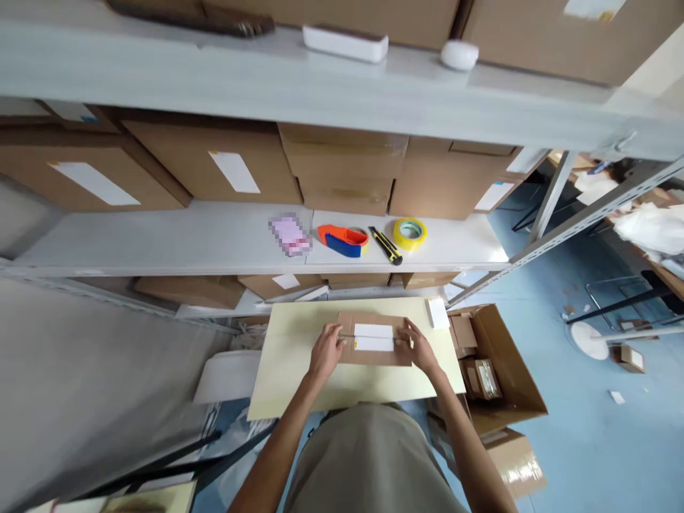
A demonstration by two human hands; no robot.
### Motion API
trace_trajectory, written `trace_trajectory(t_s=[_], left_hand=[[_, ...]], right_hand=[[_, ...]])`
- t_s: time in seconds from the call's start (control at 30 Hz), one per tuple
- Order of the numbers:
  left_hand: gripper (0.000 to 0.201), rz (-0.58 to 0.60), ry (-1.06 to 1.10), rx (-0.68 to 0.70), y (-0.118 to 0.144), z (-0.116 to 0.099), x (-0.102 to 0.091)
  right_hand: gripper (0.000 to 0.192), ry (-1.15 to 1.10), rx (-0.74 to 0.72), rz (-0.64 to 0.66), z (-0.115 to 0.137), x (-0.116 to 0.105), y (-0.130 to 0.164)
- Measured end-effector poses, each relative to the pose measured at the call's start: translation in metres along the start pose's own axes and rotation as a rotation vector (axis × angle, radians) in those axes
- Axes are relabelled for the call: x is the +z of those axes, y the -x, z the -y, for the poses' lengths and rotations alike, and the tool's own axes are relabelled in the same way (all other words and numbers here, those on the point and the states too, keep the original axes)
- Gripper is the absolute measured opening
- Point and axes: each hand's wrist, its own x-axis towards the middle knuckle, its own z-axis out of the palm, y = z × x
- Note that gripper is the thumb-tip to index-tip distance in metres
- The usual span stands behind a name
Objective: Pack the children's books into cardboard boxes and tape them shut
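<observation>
A small brown cardboard box [374, 359] lies on the pale yellow table [299, 395] in front of me. A white label [374, 338] is on its upper side, and a thin dark line or seam runs across it from left to right. My left hand [326, 350] pinches the left end of the box with bent fingers. At the right end, my right hand [417, 347] grips it in the same way. The underside of the box is hidden.
A white stack of labels [438, 313] sits at the table's far right corner. On the shelf [235, 239] beyond are a tape dispenser [342, 241], a utility knife [385, 246] and a yellow tape roll [410, 234]. A large open carton [516, 356] stands to the right.
</observation>
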Motion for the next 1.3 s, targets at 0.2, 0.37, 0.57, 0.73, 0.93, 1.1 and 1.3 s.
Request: trace_trajectory(t_s=[0.2,0.37,0.57,0.73,0.93,1.1,1.3], left_hand=[[0.037,-0.048,0.063,-0.047,0.004,0.006,0.007],[0.041,-0.040,0.095,-0.056,0.006,0.007,0.004],[0.039,-0.023,0.082,-0.083,0.002,0.006,0.003],[0.038,-0.042,0.086,-0.076,0.001,0.007,0.005],[0.039,-0.072,0.156,-0.094,0.002,0.016,0.015],[0.037,-0.110,0.200,-0.114,0.001,0.028,0.028],[0.035,-0.160,0.249,-0.113,0.003,0.031,0.032]], right_hand=[[0.039,-0.084,0.034,-0.056,-0.013,0.012,0.003],[0.044,-0.119,0.020,-0.007,-0.023,0.010,0.001],[0.045,-0.150,0.039,-0.005,-0.020,0.007,-0.002],[0.041,-0.187,0.026,-0.024,-0.012,0.005,0.000],[0.041,-0.236,-0.033,-0.053,-0.027,0.015,0.003],[0.048,-0.269,-0.081,-0.088,-0.041,0.026,0.005],[0.049,-0.233,-0.057,-0.134,-0.040,0.031,0.010]])
